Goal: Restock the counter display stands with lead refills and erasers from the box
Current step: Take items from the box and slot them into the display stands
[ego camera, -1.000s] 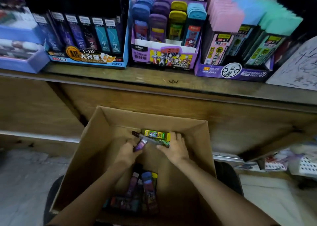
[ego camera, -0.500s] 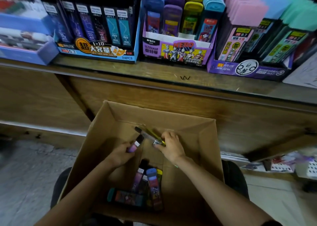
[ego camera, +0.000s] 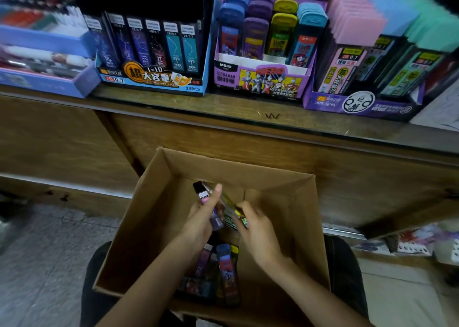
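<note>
Lead refill case (ego camera: 202, 194) gripped in left hand (ego camera: 201, 223) fingers; right hand (ego camera: 258, 229) fingers pinch green refill case (ego camera: 231, 212), over cardboard box (ego camera: 154, 202).

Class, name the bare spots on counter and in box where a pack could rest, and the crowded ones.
Free: the counter strip before the display stands; box floor right of the right hand. Crowded: loose packs heaped between the forearms.

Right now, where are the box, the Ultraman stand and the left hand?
box (ego camera: 149, 227): head view, on its left inner wall.
Ultraman stand (ego camera: 263, 79): head view, on its front panel.
left hand (ego camera: 201, 223): head view, on the back of the hand.
</note>
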The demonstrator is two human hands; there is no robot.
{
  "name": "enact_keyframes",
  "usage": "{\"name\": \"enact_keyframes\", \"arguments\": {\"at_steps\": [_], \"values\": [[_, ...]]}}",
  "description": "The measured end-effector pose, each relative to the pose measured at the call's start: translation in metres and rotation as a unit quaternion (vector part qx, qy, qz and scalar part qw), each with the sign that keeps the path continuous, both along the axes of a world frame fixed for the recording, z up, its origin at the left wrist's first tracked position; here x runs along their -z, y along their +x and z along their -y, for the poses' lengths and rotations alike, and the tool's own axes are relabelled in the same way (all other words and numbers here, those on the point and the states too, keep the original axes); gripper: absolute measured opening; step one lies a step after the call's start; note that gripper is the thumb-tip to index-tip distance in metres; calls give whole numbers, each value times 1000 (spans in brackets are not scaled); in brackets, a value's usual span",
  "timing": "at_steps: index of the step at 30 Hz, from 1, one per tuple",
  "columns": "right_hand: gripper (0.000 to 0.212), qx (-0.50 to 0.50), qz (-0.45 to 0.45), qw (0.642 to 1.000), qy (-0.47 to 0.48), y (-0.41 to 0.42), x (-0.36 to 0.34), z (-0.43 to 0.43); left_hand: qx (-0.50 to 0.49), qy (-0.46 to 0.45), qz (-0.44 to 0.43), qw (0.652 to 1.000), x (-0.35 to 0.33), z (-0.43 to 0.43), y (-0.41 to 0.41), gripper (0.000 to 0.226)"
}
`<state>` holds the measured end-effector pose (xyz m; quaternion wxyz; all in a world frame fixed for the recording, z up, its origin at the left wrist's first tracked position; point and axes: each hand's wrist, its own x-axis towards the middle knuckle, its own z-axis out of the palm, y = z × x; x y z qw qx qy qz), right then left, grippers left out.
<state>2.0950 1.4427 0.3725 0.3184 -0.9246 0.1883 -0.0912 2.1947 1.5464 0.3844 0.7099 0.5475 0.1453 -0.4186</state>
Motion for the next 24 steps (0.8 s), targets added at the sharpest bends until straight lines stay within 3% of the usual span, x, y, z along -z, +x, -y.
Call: {"name": "enact_keyframes", "arguments": {"at_steps": [3,7,10,13,16,19,24], "values": [[29,-66,45,995,-64,-10,-6,-2,-62,16,-29,998,-7,1,1,55],[38,-176,85,970,-141,-17,-5,-3,-26,-4,-54,998,-7,-14,-2,34],[47,-226,32,968,-107,-15,2,-6,-25,-21,-67,997,-5,-21,-7,18],[55,-80,-67,994,-43,-9,14,4,-52,10,-16,998,-5,-28,-5,12],[56,75,-175,980,-52,-5,20,25,-50,19,35,998,-8,-37,1,19],[62,86,-252,964,-7,-8,30,33,-50,1,40,998,-12,-45,4,19],[41,92,-213,971,63,-9,40,30,-30,29,71,997,-16,-51,4,20]]}}
